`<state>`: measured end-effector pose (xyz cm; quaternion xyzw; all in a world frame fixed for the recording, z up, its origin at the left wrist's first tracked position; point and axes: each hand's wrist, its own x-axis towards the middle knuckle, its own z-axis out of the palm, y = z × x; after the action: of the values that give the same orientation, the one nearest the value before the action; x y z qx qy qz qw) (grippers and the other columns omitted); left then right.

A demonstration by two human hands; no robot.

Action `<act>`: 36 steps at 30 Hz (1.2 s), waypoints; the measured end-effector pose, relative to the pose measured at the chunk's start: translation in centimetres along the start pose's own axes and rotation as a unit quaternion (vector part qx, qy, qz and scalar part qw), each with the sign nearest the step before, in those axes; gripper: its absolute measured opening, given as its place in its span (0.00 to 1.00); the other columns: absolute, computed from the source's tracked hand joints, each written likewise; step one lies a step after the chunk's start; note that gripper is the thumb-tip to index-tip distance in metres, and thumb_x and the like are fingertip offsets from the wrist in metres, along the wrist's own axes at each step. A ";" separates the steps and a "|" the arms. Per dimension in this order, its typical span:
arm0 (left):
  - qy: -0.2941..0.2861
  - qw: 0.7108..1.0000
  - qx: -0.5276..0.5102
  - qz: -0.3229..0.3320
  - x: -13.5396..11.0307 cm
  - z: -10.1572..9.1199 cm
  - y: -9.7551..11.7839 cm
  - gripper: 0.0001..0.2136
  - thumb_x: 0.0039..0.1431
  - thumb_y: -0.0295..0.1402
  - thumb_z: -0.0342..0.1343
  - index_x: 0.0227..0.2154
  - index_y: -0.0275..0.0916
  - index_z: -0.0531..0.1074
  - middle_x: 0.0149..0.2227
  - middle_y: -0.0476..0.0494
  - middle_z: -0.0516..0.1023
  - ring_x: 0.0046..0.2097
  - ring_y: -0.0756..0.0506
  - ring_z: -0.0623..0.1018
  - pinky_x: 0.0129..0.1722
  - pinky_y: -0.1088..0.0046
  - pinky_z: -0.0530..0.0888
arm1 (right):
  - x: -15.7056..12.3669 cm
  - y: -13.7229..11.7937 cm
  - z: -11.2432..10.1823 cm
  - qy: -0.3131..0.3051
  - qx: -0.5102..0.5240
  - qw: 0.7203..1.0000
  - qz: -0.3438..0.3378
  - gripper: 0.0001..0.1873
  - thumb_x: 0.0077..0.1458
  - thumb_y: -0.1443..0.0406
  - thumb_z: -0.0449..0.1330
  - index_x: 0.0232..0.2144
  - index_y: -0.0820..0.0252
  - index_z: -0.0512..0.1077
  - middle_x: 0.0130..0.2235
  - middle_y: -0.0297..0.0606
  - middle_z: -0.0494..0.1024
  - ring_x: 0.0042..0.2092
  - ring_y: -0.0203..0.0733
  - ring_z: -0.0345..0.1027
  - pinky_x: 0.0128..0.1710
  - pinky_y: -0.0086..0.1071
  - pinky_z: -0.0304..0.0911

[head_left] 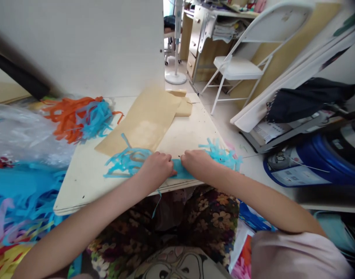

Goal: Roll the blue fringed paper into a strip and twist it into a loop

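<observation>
A strip of blue tissue paper (181,170) with fringed ends lies along the near edge of the white table. My left hand (159,167) is closed on it left of the middle, fingers curled. Close by on the right, my right hand (195,162) grips the same paper. A short plain band shows between the two hands. Loose blue fringe (128,159) spreads out beyond my left hand, and more fringe (221,153) beyond my right. One thin blue strand hangs over the table edge. What lies under my fingers is hidden.
Brown paper (142,120) lies behind my hands. Orange tassels (69,116) and blue ones rest at the back left beside clear plastic (29,131). Colored strips pile at the lower left. A white folding chair (238,68) and a blue bucket (317,155) stand to the right.
</observation>
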<state>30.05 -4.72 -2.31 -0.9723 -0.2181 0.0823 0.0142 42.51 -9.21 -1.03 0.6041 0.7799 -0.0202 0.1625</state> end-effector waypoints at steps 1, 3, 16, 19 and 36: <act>0.003 1.000 -0.002 0.004 -0.1 0.1 0.0 0.12 0.52 0.35 0.47 0.29 0.31 0.70 0.31 0.40 0.72 0.36 0.42 0.71 0.35 0.68 0.65 | -0.2 0.0 0.3 0.004 -0.002 1.000 0.002 0.08 0.49 0.70 0.51 0.27 0.67 0.70 0.28 0.45 0.72 0.32 0.40 0.67 0.26 0.27 0.56; 0.020 1.000 -0.005 0.015 -0.5 0.5 -0.2 0.13 0.51 0.37 0.48 0.31 0.32 0.70 0.33 0.40 0.72 0.38 0.43 0.71 0.38 0.67 0.64 | -0.6 0.0 1.0 0.023 -0.002 1.000 0.011 0.11 0.51 0.65 0.51 0.28 0.68 0.70 0.29 0.47 0.72 0.33 0.42 0.67 0.26 0.28 0.56; 0.058 0.991 -0.101 0.063 -3.3 2.9 -2.9 0.17 0.57 0.35 0.37 0.48 0.38 0.59 0.50 0.43 0.63 0.50 0.48 0.63 0.53 0.61 0.48 | -3.0 0.4 2.8 0.079 0.013 0.997 0.012 0.14 0.48 0.59 0.53 0.31 0.66 0.68 0.35 0.44 0.71 0.38 0.44 0.64 0.36 0.33 0.51; 0.041 0.989 -0.139 0.040 -3.9 3.0 -3.8 0.17 0.56 0.35 0.38 0.48 0.38 0.59 0.52 0.43 0.61 0.51 0.48 0.63 0.54 0.59 0.46 | -3.0 0.5 2.9 0.084 0.013 0.996 0.010 0.14 0.49 0.59 0.53 0.31 0.66 0.68 0.35 0.44 0.71 0.38 0.44 0.64 0.37 0.33 0.51; 0.155 0.983 -0.103 -0.011 -1.8 3.8 5.9 0.34 0.51 0.49 0.38 0.51 0.20 0.50 0.54 0.29 0.54 0.56 0.39 0.51 0.53 0.60 0.54 | -2.8 0.6 2.6 0.073 0.035 0.997 0.013 0.12 0.49 0.61 0.53 0.32 0.65 0.69 0.34 0.43 0.71 0.37 0.43 0.64 0.36 0.33 0.52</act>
<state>30.33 -10.81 -6.15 -0.9672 -0.2312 -0.0924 -0.0510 44.26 -12.27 -2.59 0.6191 0.7807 -0.0011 0.0847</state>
